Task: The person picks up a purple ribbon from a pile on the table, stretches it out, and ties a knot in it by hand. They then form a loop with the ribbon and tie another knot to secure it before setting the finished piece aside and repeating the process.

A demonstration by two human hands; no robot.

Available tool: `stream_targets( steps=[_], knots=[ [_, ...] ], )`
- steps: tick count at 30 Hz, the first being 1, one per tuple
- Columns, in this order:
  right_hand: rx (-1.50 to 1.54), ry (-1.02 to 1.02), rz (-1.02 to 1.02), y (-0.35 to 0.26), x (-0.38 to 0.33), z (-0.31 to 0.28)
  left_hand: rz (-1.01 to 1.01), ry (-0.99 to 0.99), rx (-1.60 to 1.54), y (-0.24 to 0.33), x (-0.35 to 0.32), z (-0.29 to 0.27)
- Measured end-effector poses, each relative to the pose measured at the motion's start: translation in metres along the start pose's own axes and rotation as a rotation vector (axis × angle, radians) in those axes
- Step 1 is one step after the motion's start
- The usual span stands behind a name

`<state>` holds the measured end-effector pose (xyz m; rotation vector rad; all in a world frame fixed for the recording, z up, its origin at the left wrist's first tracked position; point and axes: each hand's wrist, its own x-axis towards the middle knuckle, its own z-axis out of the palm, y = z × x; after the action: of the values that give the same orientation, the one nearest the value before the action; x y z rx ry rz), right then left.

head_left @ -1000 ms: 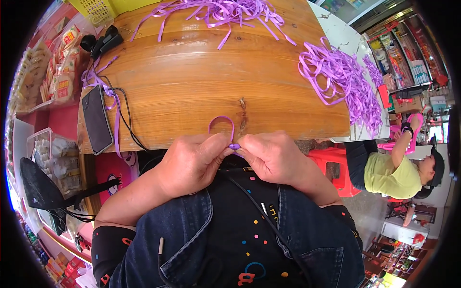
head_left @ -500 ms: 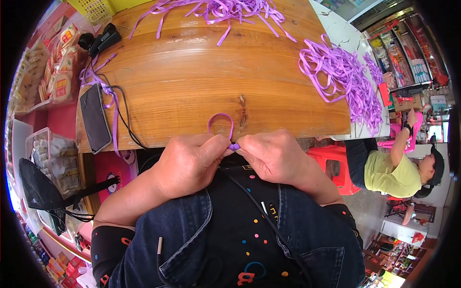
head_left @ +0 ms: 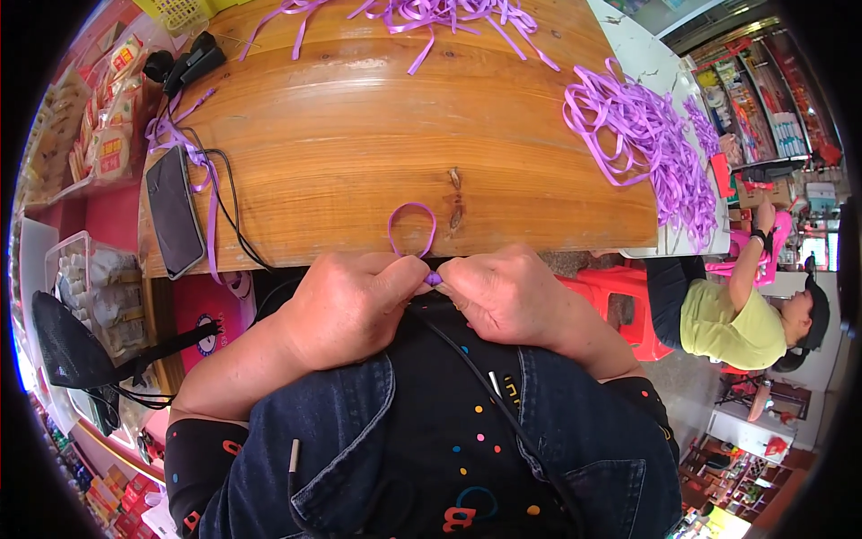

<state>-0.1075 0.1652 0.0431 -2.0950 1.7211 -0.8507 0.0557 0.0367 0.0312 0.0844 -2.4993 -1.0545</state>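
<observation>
A purple ribbon (head_left: 412,206) is pinched between my two hands at the table's near edge. Part of it stands up as a round loop above my left fingers, and a small bunched knot shows between my fingertips. My left hand (head_left: 361,301) is closed on the ribbon from one side, thumb and forefinger together. From the other side my right hand (head_left: 499,292) pinches the same bunched part. The ribbon's ends are hidden inside my hands.
The wooden table (head_left: 359,135) holds a purple ribbon heap (head_left: 440,20) at the far side. A larger ribbon pile (head_left: 646,135) lies at right. A smartphone (head_left: 175,211), black cable and dark device (head_left: 196,63) lie left. A person in yellow (head_left: 732,323) is beyond a red stool (head_left: 628,310).
My fingers have drawn slightly closer together around the bunched part of the ribbon. The loop stands a little higher and rounder. Otherwise the view has shifted only slightly.
</observation>
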Motion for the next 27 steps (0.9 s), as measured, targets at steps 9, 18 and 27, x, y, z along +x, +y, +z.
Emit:
stream_targets(
  steps=[9,18,27],
  knots=[
    [0.112,0.024,-0.04,-0.001,-0.002,0.008,-0.012,-0.052,-0.026,0.004,-0.005,-0.001],
    [0.146,-0.053,-0.089,0.0,-0.005,0.008,-0.024,-0.128,-0.068,0.004,-0.007,-0.003],
    [0.173,-0.158,-0.098,-0.003,-0.007,0.009,0.0,-0.215,-0.173,0.001,-0.014,-0.003]
  ],
)
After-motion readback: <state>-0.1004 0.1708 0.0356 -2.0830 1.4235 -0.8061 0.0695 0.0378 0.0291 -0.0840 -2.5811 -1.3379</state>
